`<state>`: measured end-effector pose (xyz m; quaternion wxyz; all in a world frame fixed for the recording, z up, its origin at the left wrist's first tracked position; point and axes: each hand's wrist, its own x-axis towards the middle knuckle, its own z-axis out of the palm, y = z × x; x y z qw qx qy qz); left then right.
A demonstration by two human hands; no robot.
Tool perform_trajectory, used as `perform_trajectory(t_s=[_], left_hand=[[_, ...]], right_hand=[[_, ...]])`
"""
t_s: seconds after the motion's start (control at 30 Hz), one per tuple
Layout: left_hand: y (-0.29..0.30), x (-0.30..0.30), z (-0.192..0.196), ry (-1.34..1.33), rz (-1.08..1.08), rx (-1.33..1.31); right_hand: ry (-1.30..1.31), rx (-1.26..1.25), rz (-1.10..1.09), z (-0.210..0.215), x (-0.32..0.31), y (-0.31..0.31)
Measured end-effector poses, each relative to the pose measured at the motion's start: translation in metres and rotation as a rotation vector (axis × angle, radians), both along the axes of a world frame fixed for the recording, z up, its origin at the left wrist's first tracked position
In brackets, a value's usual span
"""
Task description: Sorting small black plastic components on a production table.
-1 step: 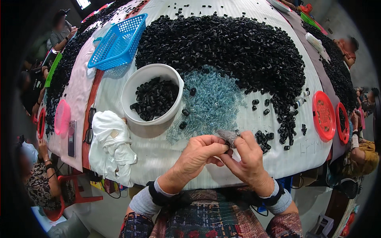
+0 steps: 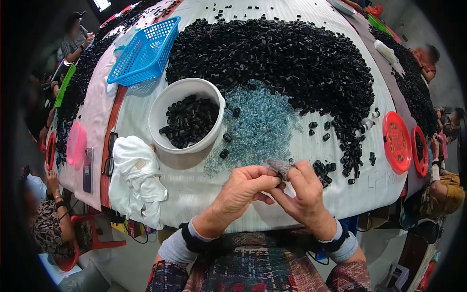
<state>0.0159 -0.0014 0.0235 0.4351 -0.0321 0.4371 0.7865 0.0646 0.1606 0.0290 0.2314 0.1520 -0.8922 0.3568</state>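
My left hand [image 2: 238, 192] and my right hand [image 2: 306, 194] meet above the front of the table, fingertips pinched together. Between them is a small black piece [image 2: 281, 184], mostly hidden by the fingers. A greyish, pointed, crumpled-looking thing [image 2: 278, 166] shows just beyond the fingertips; its kind is unclear. Ahead of my hands lies a pile of small clear bluish pieces [image 2: 260, 121], backed by a large heap of short black cylindrical parts [image 2: 272, 53]. To the left, a white bucket [image 2: 156, 119] holds many such black parts. A few loose black parts [image 2: 323, 173] lie beside my right hand.
A blue perforated basket [image 2: 143, 53] stands at the back left. A white cloth [image 2: 138, 170] hangs over the front edge, near eyeglasses [image 2: 109, 163] and a phone [image 2: 88, 170]. Red round lids or trays [image 2: 397, 142] are at the right. Other people sit along both sides.
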Motion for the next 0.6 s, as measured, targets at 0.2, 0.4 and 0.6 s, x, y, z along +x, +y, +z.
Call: perform_trajectory(t_s=[0.2,0.4,0.6], left_hand=[[-0.002,0.0,-0.007,-0.022,-0.002,0.031],[-0.007,-0.001,-0.016,0.016,0.021,0.061],[-0.002,-0.001,-0.005,0.008,-0.009,0.042]], right_hand=[[0.002,-0.002,0.017,-0.002,-0.001,0.007],[-0.026,0.033,0.058,-0.004,-0.003,0.007],[0.076,0.023,0.07,-0.009,-0.004,0.01]])
